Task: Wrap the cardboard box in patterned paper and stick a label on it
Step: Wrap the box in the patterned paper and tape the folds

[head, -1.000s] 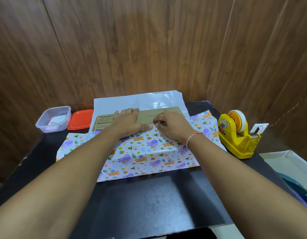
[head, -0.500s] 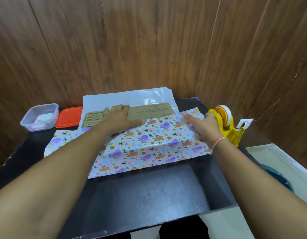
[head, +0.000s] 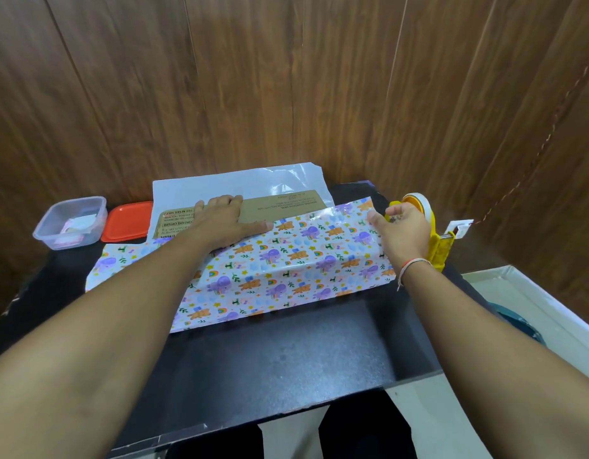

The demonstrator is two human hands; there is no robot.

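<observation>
The cardboard box (head: 279, 207) lies flat toward the far edge of the black tabletop (head: 286, 352), about midway along it, its printed brown top partly bare. The patterned paper (head: 286, 260), printed with purple and orange animals and rainbows, is folded up from the near side over the box's top, while its white reverse (head: 220, 187) spreads out behind the box toward the wooden wall (head: 286, 77).

In the head view, the left hand (head: 223, 220) lies palm down with fingers straight, pressing the paper's edge against the box top. The right hand (head: 402, 226) is at the right end of the wrapped box, just in front of the yellow tape dispenser (head: 437, 246) near the tabletop's right edge; its fingers are loosely bent, and I cannot tell whether they grasp anything. A thread band (head: 410, 265) circles that wrist.

At the far left corner stands a clear plastic tub (head: 71, 223) holding small paper pieces, with an orange lid (head: 127, 221) just beside it, between the tub and the box.
</observation>
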